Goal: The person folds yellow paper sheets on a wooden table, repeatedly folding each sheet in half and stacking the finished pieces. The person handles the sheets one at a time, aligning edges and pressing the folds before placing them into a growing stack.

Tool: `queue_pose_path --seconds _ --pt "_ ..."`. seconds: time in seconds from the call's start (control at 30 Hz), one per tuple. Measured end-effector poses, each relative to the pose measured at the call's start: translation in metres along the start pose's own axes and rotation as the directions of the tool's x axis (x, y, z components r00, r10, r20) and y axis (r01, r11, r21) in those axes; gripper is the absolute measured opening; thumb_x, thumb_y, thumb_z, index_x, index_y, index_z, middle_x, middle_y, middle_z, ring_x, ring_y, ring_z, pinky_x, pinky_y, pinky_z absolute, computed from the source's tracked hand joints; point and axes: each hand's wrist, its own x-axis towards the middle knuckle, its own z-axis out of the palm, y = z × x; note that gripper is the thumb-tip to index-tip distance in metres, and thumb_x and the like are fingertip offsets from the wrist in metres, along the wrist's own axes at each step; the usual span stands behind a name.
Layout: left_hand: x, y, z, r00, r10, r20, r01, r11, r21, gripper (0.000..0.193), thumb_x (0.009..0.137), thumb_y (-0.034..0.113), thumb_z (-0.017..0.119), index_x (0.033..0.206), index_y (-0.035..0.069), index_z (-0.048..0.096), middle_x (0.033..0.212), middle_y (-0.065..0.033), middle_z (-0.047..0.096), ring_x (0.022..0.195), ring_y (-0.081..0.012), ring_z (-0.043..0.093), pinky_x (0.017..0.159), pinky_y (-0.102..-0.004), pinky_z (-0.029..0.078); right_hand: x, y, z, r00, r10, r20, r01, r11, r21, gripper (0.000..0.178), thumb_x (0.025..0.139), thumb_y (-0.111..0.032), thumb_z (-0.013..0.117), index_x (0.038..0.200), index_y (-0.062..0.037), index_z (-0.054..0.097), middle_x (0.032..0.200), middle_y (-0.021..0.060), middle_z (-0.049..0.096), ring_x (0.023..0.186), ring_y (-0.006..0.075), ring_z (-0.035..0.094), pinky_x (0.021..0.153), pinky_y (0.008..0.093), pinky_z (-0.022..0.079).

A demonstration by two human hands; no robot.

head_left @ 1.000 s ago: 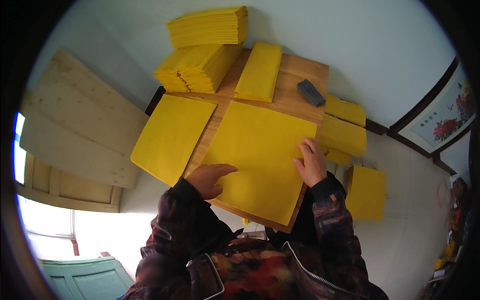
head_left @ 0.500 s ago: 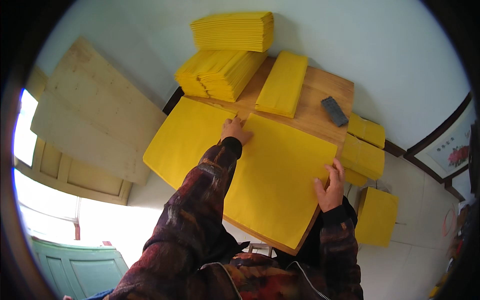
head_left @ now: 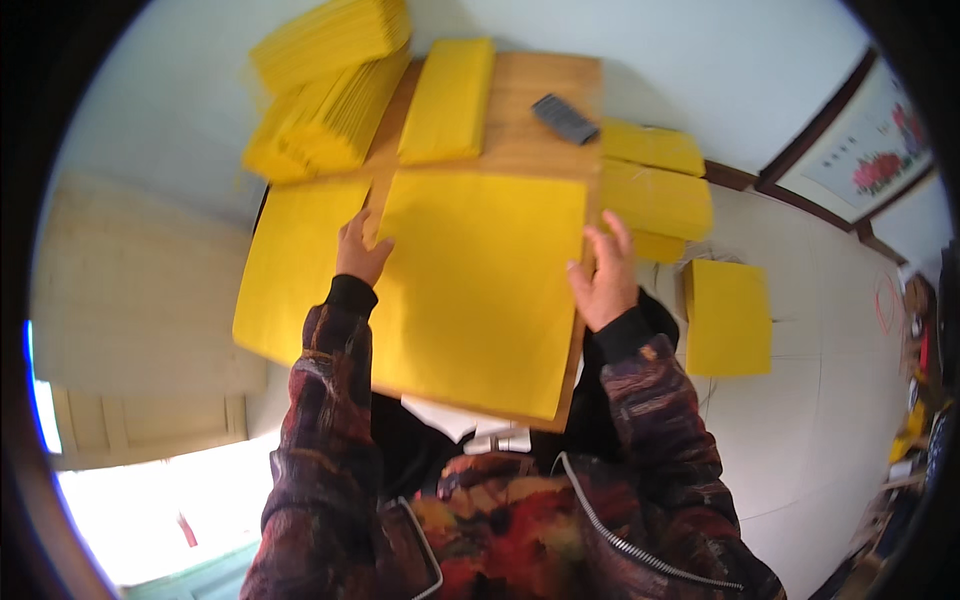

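Two stacks or sheets of flat yellow paper lie side by side on the wooden table. My left hand (head_left: 364, 252) is over the gap between the left yellow sheet (head_left: 300, 255) and the large right yellow sheet (head_left: 480, 290). Its thumb is apart from the fingers, close to the right sheet's left edge. At that sheet's opposite edge, my right hand (head_left: 606, 275) has its fingers spread and holds nothing. Whether either hand's fingertips touch the paper is hard to tell. How many layers lie under each top sheet does not show.
Folded yellow stacks (head_left: 325, 115) are piled at the table's far left, beside a narrower yellow stack (head_left: 447, 100). A dark grey block (head_left: 565, 119) rests on the wooden tabletop (head_left: 545, 75). More yellow bundles (head_left: 655, 195) and a yellow box-like stack (head_left: 728, 318) stand right of the table.
My view has swung, so the table sits higher and further left. My left hand has come down from the right sheet's far left corner along its edge. My right hand stays by the right edge.
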Motion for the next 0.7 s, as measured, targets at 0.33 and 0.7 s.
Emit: queue_pose_path --seconds 0.33,0.7 --pt "-0.236 0.038 -0.068 0.878 -0.459 -0.138 0.427 0.879 -0.213 0.049 0.08 0.012 0.072 0.122 0.001 0.05 0.103 -0.0123 0.055 0.095 -0.0205 0.058 0.078 -0.0319 0.051 -0.064 -0.109 -0.038 0.756 -0.31 0.576 0.305 0.946 0.108 0.047 0.074 -0.012 0.073 0.114 0.0023 0.055 0.132 0.0201 0.047 0.125 0.0403 0.042 0.104 0.0463 0.034" --pt "-0.24 0.026 -0.025 0.717 -0.696 -0.038 0.401 0.457 -0.794 0.05 0.081 0.012 0.07 0.122 0.001 0.042 0.089 -0.0079 0.056 0.078 -0.0161 0.058 0.065 -0.0282 0.05 -0.081 -0.149 0.056 0.616 -0.337 0.712 0.598 0.789 -0.143 0.086 0.065 -0.041 0.08 0.134 -0.0077 0.042 0.144 0.0172 0.031 0.132 0.0405 0.027 0.104 0.0571 0.025"
